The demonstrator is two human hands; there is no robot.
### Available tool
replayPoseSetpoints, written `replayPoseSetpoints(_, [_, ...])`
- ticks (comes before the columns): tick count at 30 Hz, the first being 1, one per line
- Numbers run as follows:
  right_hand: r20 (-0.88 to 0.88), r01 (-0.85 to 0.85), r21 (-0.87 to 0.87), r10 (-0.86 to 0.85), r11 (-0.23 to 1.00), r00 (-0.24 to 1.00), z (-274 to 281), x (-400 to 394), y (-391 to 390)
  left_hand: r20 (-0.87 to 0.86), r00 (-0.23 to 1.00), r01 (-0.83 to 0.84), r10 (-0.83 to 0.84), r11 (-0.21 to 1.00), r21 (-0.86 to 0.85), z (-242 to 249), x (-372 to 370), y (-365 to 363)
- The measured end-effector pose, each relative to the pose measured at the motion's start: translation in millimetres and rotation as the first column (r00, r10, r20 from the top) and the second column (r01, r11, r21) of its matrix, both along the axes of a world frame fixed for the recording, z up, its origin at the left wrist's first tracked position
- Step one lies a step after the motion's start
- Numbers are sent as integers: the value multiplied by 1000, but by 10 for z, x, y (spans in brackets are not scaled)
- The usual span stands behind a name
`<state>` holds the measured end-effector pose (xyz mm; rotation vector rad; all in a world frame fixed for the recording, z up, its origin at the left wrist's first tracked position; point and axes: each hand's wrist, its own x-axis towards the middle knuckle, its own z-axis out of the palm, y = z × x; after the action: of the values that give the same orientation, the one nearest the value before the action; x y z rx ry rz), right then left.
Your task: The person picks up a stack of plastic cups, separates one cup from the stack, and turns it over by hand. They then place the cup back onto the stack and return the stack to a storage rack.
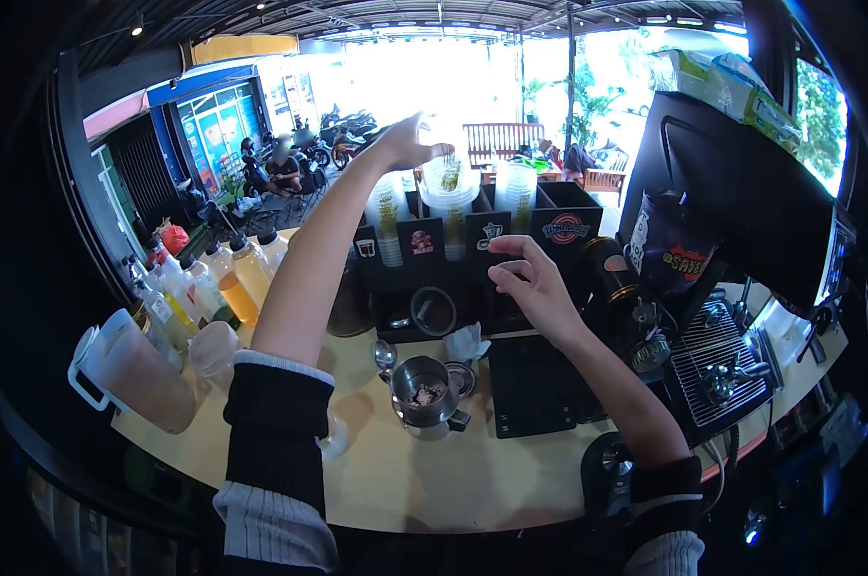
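Observation:
My left hand [417, 144] reaches to the middle stack of clear plastic cups [449, 192], its fingers closed on the top cup [446, 171]. Nothing shows in my right hand [535, 283], raised in front of the black cup organizer [573, 226] with thumb and fingers apart. More cup stacks stand on both sides, one at the left [388, 216] and one at the right [517, 192]. Below my hands, a metal cup [424, 392] with pale bits inside stands on the counter, between a spoon [384, 357] and a round metal lid [462, 378].
Syrup bottles [237, 288] and a plastic pitcher [132, 370] stand at the left. A black scale [532, 389] lies right of the metal cup. The espresso machine [717, 355] is at the right. A person [285, 171] sits in the background near motorbikes.

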<state>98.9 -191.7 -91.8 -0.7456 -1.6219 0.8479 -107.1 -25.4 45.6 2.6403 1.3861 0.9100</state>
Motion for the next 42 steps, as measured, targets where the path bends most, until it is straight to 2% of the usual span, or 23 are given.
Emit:
replayPoseSetpoints(5, [66, -22, 20, 21, 1000, 998, -68, 51, 35, 4, 998, 67, -67, 993, -96, -280, 42, 244])
replayPoseSetpoints(7, [74, -53, -23, 55, 998, 996, -59, 54, 13, -87, 995, 45, -56, 991, -127, -353, 50, 220])
replayPoseSetpoints(13, [103, -93, -59, 99, 994, 990, -100, 26, -2, -143, 989, -49, 30, 990, -134, -411, 101, 9])
replayPoseSetpoints(17, [110, -101, -57, 107, 993, 988, -95, -16, -70, -261, 963, -106, 68, 985, -136, -415, 140, 17])
replayPoseSetpoints(19, [75, -120, -101, 128, 988, 989, -67, -42, -125, -358, 922, -186, 147, 979, -77, -445, 181, -27])
replayPoseSetpoints(21, [64, -133, -107, 140, 985, 988, -48, -66, -177, -372, 915, -213, 157, 971, -112, -475, 211, -50])
replayPoseSetpoints(23, [61, -156, -123, 164, 980, 984, -8, -106, -237, -347, 900, -229, 262, 964, 133, -543, 205, -169])
replayPoseSetpoints(25, [77, -153, -61, 157, 986, 985, 62, -181, -302, -184, 972, -91, 144, 959, 268, -579, 127, -278])
replayPoseSetpoints(27, [65, -194, -4, 194, 981, 979, 79, -322, -353, -65, 998, 35, -17, 955, 295, -537, 53, -685])
replayPoseSetpoints(29, [78, -225, -122, 235, 967, 969, 161, -506, -510, 166, 952, 252, -257, 966, 52, -481, -82, -1315])
replayPoseSetpoints(30, [73, -251, -136, 262, 958, 962, 119, -631, -539, 129, 947, 266, -295, 942, 205, -585, -192, -1414])
replayPoseSetpoints(31, [84, -285, -95, 293, 954, 952, 75, -763, -562, 152, 934, 291, -322, 936, 195, -601, -323, -1704])
replayPoseSetpoints(33, [88, -341, -57, 345, 938, 934, -17, -1041, -636, 118, 952, 221, -282, 901, 372, -803, -646, -2001])
replayPoseSetpoints(34, [128, -358, -70, 364, 931, 923, -68, -1192, -688, 71, 979, 146, -192, 896, 420, -843, -803, -2263])
replayPoseSetpoints(35, [168, -372, -85, 381, 924, 909, -132, -1336, -743, 74, 982, 128, -173, 902, 412, -966, -955, -2420])
replayPoseSetpoints(36, [191, -393, -104, 406, 914, 894, -234, -1474, -779, 350, 908, 143, -231, 955, 259, -1129, -1105, -2523])
replayPoseSetpoints(37, [189, -403, -112, 418, 908, 888, -336, -1596, -831, 607, 762, 201, -227, 973, 112, -1302, -1255, -2618])
replayPoseSetpoints(39, [306, -400, -159, 430, 903, 849, -551, -1808, -927, 653, 734, 106, -188, 981, 163, -1677, -1582, -2780])
replayPoseSetpoints(41, [356, -389, -221, 446, 894, 821, -851, -1956, -932, 780, 620, 74, -90, 996, 56, -2078, -1829, -2967])
replayPoseSetpoints(42, [384, -353, -229, 417, 907, 824, -1019, -2015, -941, 784, 614, 76, -88, 996, 52, -2268, -1932, -3061])
